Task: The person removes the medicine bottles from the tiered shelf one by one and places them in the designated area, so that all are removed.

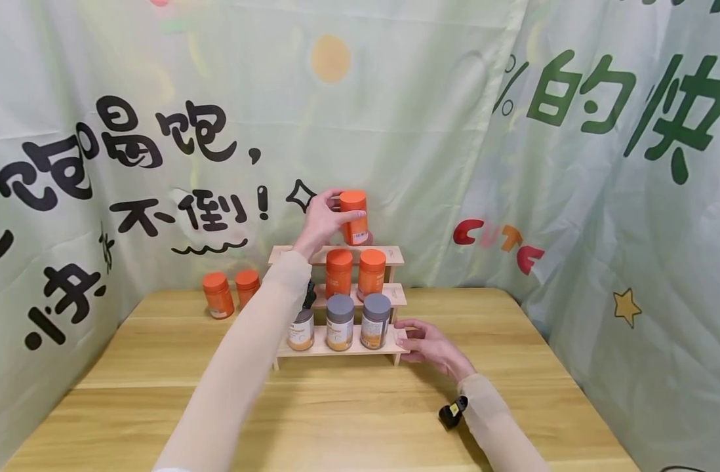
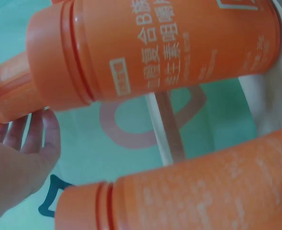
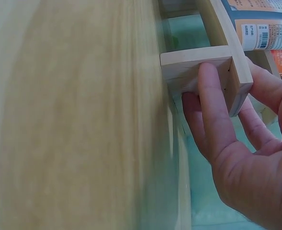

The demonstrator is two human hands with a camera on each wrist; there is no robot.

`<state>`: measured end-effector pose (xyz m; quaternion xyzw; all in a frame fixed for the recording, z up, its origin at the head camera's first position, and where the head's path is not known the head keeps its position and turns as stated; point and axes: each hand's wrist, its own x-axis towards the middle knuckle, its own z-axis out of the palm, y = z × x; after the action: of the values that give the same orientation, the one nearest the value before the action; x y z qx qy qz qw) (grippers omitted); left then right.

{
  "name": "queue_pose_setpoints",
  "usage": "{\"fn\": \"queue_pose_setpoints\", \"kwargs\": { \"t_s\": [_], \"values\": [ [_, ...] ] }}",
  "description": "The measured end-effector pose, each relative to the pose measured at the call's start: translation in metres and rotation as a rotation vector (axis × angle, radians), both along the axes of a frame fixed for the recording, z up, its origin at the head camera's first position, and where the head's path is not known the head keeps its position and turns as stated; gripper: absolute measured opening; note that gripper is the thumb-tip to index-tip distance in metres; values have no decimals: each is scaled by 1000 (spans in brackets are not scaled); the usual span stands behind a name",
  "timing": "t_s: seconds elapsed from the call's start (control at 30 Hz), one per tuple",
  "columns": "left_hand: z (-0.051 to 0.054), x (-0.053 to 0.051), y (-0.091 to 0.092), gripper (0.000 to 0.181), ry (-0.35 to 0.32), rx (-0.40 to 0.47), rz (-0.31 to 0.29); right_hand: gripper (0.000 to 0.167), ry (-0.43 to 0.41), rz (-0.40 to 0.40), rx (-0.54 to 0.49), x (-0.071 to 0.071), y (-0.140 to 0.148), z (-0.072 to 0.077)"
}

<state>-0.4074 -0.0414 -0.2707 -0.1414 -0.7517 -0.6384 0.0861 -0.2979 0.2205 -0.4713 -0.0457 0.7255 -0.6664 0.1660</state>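
Pinched between the thumb and fingers of my left hand (image 1: 321,223) (image 2: 23,163), an orange jar (image 1: 354,226) (image 2: 16,88) is upright over the top tier of a wooden three-step rack (image 1: 389,254); whether its base touches that tier is unclear. Two orange jars (image 1: 338,275) (image 1: 372,274) stand on the middle step. The bottom step holds three grey-lidded jars (image 1: 301,331) (image 1: 340,324) (image 1: 375,322), the leftmost partly behind my left sleeve. My right hand (image 1: 431,347) (image 3: 241,153) grips the bottom step's right end (image 3: 203,57), fingers on its side support, thumb at the upper edge.
Two more orange jars (image 1: 218,298) (image 1: 247,285) stand on the wooden table (image 1: 484,314) left of the rack, one partly behind my left forearm. A printed curtain (image 1: 407,131) hangs close behind the rack and along both sides.
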Motion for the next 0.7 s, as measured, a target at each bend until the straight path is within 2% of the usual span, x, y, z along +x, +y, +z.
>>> {"fn": "queue_pose_setpoints", "kwargs": {
  "t_s": [0.23, 0.5, 0.7],
  "values": [
    [6, 6, -14, 52, 83, 65, -10, 48, 7, 14, -5, -1, 0, 1],
    [5, 15, -37, 56, 162, 112, 59, 49, 10, 12, -8, -4, -3, 1],
    [6, 25, -44, 53, 199, 126, 83, 49, -9, -6, -11, -4, 0, 0]
  ]
}}
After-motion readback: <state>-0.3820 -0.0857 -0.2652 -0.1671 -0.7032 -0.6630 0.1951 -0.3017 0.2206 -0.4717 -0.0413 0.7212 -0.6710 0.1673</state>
